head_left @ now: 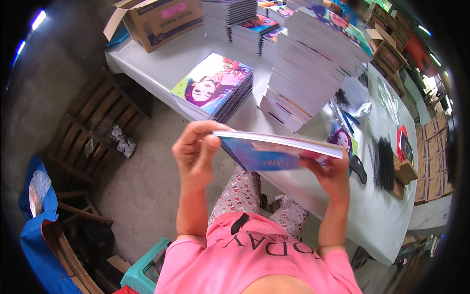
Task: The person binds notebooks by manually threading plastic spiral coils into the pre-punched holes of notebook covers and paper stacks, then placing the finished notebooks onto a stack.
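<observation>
I hold a thin stack of notebook pages with a blue cover (pixel 274 151) up in front of me, nearly edge-on. My left hand (pixel 195 153) pinches its left end between thumb and fingers. My right hand (pixel 334 175) grips its right end from below. A short stack of spiral notebooks with a cartoon cover (pixel 215 87) lies on the white table (pixel 377 215) just beyond my left hand. Tall leaning stacks of notebooks (pixel 313 63) stand behind it.
A bundle of black spiral bindings (pixel 383 164) and a black-handled tool (pixel 358 168) lie on the table to the right. An open cardboard box (pixel 156 22) stands at the far left corner. A wooden pallet (pixel 93 127) leans at left; a teal stool (pixel 144 272) is beside me.
</observation>
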### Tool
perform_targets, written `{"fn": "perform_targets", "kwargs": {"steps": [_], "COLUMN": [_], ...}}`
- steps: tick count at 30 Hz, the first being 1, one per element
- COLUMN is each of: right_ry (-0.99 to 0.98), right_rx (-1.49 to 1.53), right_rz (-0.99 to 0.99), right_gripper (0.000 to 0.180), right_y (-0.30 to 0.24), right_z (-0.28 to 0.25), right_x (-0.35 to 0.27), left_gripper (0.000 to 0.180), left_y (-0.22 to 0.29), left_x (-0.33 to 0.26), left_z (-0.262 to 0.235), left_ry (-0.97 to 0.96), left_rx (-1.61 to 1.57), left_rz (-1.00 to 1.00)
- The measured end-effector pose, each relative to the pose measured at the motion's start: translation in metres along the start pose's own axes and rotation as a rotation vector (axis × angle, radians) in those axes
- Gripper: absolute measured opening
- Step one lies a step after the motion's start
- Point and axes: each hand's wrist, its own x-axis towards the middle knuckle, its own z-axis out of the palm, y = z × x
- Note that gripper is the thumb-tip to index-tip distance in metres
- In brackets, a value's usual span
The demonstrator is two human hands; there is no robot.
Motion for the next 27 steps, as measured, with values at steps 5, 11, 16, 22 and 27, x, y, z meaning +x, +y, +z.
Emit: {"fn": "perform_targets", "kwargs": {"steps": [5, 11, 16, 22, 27], "right_ry": [0.041, 0.166, -0.137, -0.324, 0.528], "right_rx": [0.025, -0.132, -0.185, -0.179, -0.164], "right_rz": [-0.597, -0.790, -0.455, -0.401, -0.036], "right_gripper": [0.032, 0.041, 0.046, 0.046, 0.029], "right_y": [-0.048, 0.019, 0.103, 0.099, 0.141], "right_z": [0.036, 0.093, 0.133, 0.111, 0.139], "right_x": [0.119, 0.213, 0.192, 0.199, 0.222], "left_gripper": [0.042, 0.068, 0.068, 0.050, 0.034], "left_y": [0.029, -0.072, -0.122, -0.138, -0.140], "left_x": [0.058, 0.071, 0.063, 0.068, 0.085], "left_z": [-0.042, -0.116, -0.117, -0.115, -0.105], "left_ry": [0.378, 0.504, 0.652, 0.632, 0.735], "left_rx": [0.312, 0.237, 0.284, 0.357, 0.147], "left_rz": [0.484, -0.116, -0.233, -0.173, -0.094]}}
